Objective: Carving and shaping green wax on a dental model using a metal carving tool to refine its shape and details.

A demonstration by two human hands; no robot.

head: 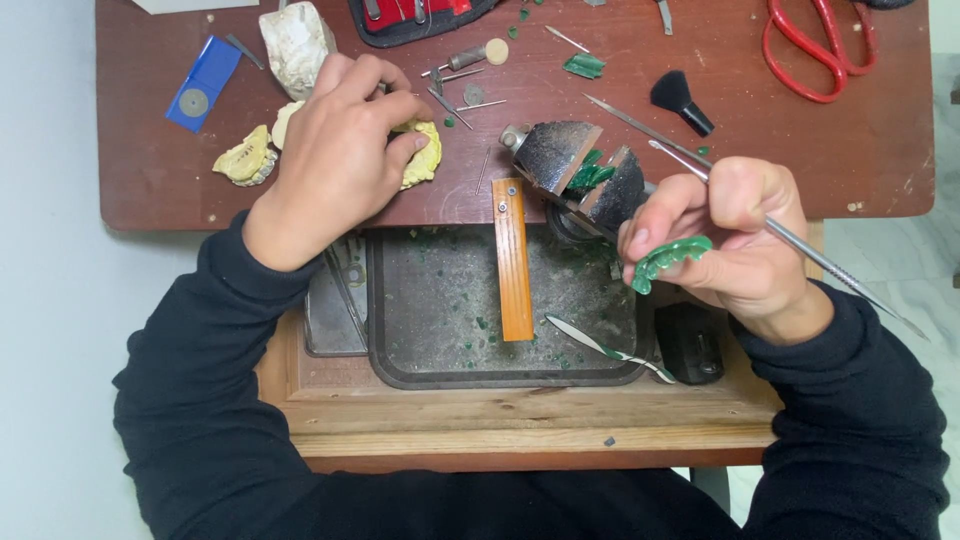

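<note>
My left hand [340, 150] rests palm down on the dark red desk, its fingers closed over a yellow dental cast [425, 160]. A second yellow cast [245, 160] lies just left of that hand. My right hand [735, 240] holds a curved green wax piece [668, 260] in its fingers together with a thin metal carving tool [820, 255], whose shaft runs from upper left to lower right across the hand.
An orange wooden peg [513, 260] juts over a grey tray [385, 300] flecked with green wax bits. A dark half-round block [580, 170], black brush [682, 100], red scissors [815, 50], white plaster cast [297, 45], blue card [203, 85] and loose burs lie on the desk [800, 160].
</note>
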